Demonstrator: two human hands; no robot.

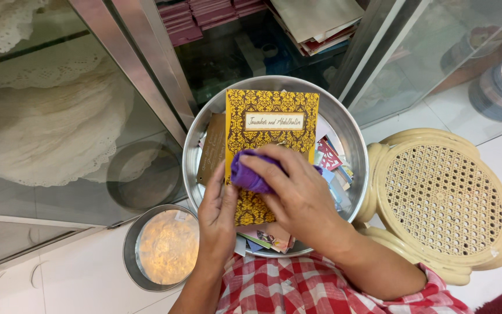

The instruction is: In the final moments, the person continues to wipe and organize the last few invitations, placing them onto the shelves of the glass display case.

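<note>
Round shiny metal basin (352,139) of mixed paper cards, cream woven-top plastic stool (443,200) beside it, left hand (217,212) fingers gripping yellow damask-patterned card (269,119) edge, right hand (297,195) fingers pinching soft purple cloth (250,174) against card.

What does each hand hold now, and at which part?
Right hand holds a bunched purple cloth on the yellow card. Left hand steadies that card at its lower left edge.
</note>
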